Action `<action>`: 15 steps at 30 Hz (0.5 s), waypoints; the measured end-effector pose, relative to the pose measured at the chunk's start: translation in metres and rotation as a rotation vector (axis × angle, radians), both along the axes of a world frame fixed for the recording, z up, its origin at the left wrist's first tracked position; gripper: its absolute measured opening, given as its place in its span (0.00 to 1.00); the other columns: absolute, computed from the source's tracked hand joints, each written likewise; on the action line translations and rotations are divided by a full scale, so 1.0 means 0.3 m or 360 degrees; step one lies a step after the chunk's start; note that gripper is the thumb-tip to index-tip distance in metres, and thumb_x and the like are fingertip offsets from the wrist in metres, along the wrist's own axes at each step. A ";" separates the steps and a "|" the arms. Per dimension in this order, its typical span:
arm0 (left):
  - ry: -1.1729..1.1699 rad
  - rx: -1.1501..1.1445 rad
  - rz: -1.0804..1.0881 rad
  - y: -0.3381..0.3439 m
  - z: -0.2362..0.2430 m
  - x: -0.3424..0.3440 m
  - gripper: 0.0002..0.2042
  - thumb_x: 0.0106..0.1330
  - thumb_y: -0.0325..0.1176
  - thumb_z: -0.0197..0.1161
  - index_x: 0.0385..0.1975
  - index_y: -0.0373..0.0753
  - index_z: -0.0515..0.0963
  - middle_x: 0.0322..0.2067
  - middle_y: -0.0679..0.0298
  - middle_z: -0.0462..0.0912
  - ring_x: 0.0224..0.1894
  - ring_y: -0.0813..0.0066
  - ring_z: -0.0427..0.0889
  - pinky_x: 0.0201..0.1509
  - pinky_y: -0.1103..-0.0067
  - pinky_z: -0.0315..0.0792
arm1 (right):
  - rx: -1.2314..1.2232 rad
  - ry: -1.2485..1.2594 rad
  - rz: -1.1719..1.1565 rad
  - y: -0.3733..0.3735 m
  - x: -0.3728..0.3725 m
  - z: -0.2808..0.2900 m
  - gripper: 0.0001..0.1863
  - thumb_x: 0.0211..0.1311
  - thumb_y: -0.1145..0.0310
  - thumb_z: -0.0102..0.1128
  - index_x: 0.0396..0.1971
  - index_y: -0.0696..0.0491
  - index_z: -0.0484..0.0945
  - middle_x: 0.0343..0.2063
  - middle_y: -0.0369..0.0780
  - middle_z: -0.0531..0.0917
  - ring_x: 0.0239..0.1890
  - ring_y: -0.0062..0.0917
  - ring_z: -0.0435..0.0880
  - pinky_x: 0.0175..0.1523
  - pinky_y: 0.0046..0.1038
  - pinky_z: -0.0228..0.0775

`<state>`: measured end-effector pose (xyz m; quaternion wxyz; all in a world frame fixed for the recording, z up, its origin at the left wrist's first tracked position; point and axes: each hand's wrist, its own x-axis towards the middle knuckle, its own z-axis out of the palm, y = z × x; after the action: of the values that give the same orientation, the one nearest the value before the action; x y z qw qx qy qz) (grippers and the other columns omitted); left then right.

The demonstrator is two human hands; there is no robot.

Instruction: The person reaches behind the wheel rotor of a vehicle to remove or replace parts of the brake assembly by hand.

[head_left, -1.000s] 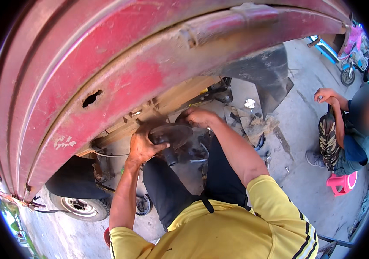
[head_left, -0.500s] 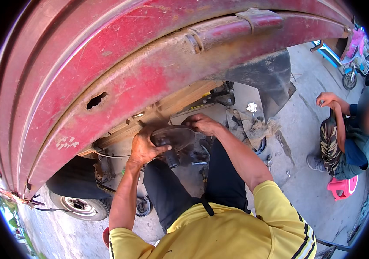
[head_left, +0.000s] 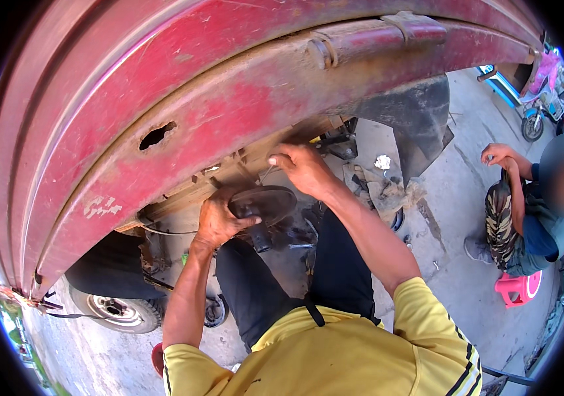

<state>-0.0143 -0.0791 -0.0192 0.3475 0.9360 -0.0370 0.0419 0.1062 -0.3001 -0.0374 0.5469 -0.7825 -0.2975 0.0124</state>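
Note:
My left hand (head_left: 217, 219) grips a dark round disc with a cylindrical stub (head_left: 265, 202) by its left side, the thumb lying over the near edge. The disc is tilted above my knees, its stub pointing down toward me. My right hand (head_left: 306, 171) is raised just beyond the disc, apart from it, beside the underside of the red vehicle body (head_left: 229, 112). Its fingers are curled together. A thin pale sliver shows under the fingertips; I cannot make out what it is.
A wheel (head_left: 120, 310) lies at the left under a dark mudguard. A black flap (head_left: 420, 125) hangs at the right. Rags (head_left: 384, 195) and small metal parts litter the ground. At the right a person sits on a pink stool (head_left: 518, 290), near a parked motorbike (head_left: 536, 122).
My right hand has left the disc's far rim and moved up toward the vehicle's underside. My left hand keeps its hold on the disc. The view has shifted slightly.

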 end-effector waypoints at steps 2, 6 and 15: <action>0.0072 0.0022 0.0059 0.011 -0.009 -0.008 0.35 0.41 0.40 0.85 0.53 0.37 0.82 0.45 0.53 0.88 0.49 0.56 0.87 0.55 0.68 0.79 | -0.0067 -0.0110 -0.0104 0.025 -0.032 0.058 0.13 0.71 0.63 0.63 0.43 0.58 0.84 0.33 0.50 0.85 0.34 0.36 0.83 0.45 0.36 0.74; 0.0016 0.0017 0.0074 0.011 -0.021 -0.009 0.35 0.41 0.40 0.85 0.53 0.37 0.82 0.46 0.52 0.88 0.49 0.56 0.87 0.55 0.68 0.79 | -0.0036 -0.0369 -0.0062 0.055 -0.085 0.140 0.11 0.69 0.66 0.63 0.43 0.58 0.83 0.35 0.52 0.84 0.39 0.48 0.84 0.45 0.40 0.74; -0.0035 0.0038 -0.0009 0.034 -0.053 0.004 0.36 0.41 0.43 0.86 0.54 0.37 0.81 0.42 0.53 0.88 0.47 0.56 0.87 0.56 0.68 0.78 | -0.0308 -0.0694 0.0115 0.166 -0.102 0.194 0.12 0.60 0.78 0.59 0.44 0.60 0.83 0.26 0.54 0.85 0.33 0.53 0.86 0.39 0.47 0.79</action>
<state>-0.0131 -0.0690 -0.0350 0.3360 0.9395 -0.0438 0.0506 0.0757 -0.2502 0.0207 0.3914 -0.8042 -0.4337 -0.1089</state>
